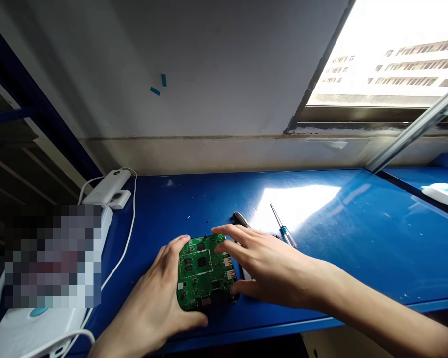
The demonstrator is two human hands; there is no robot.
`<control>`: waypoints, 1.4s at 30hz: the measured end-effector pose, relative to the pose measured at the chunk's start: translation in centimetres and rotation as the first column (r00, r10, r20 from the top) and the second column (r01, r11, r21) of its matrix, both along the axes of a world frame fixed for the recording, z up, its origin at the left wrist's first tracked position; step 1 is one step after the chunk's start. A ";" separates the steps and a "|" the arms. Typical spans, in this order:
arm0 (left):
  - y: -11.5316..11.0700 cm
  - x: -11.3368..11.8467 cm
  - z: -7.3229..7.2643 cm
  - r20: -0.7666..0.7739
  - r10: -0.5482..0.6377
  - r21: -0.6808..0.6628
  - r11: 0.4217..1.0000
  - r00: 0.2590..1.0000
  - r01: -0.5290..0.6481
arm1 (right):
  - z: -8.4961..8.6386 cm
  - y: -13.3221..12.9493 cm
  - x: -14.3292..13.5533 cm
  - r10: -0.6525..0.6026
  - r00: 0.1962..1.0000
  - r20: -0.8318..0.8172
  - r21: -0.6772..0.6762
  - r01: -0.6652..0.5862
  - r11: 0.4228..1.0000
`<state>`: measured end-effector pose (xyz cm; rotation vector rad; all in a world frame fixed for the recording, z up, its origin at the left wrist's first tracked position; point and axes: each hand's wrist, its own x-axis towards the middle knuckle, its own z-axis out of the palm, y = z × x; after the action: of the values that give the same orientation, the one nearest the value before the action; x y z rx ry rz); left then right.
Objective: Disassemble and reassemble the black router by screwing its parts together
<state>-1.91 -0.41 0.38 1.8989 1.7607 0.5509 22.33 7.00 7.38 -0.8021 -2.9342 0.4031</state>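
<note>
A green circuit board with rounded corners, dark chips and metal USB ports along its right side is between my hands near the table's front edge. My left hand wraps its left edge, the thumb along the bottom. From the right, my right hand has its fingertips on the top right part and its thumb by the lower right corner. Beyond the right hand lies a screwdriver with a clear teal handle. A dark-handled tool is partly hidden behind that hand, as is a greyish item under it.
Tiny screws lie on the blue table behind the board. At the left are a white power strip with a plug, a white cable and a blurred-out patch. A metal post stands at the right beside the window.
</note>
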 end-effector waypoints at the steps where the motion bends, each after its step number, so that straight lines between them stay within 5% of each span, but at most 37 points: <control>1: -0.1 0.0 -0.1 0.010 0.011 0.025 1.000 1.000 -0.011 | -0.1 0.2 0.0 0.016 1.000 -0.007 0.007 -0.016 1.000; 12: -0.4 0.3 -0.1 0.100 0.084 0.005 0.996 0.991 -0.085 | -0.6 0.6 -0.1 0.049 0.998 -0.048 0.058 -0.046 0.997; 23: -1.2 0.5 -0.6 0.150 0.129 0.005 0.991 0.980 -0.131 | -1.4 1.8 1.1 -0.105 0.976 -0.192 0.035 0.114 0.993; 33: -1.6 -0.4 1.3 0.037 -0.088 0.360 0.930 0.995 0.069 | 0.5 0.0 1.9 -0.021 0.971 -0.237 0.098 0.045 0.994; 42: -2.1 -0.6 2.0 -0.092 -0.135 0.410 0.898 0.987 0.161 | 1.2 -1.3 1.9 0.018 0.979 -0.205 0.137 0.011 0.991</control>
<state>-2.52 -2.49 2.33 2.3387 1.6086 0.8757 24.24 5.74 8.57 -0.6924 -2.7362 0.2629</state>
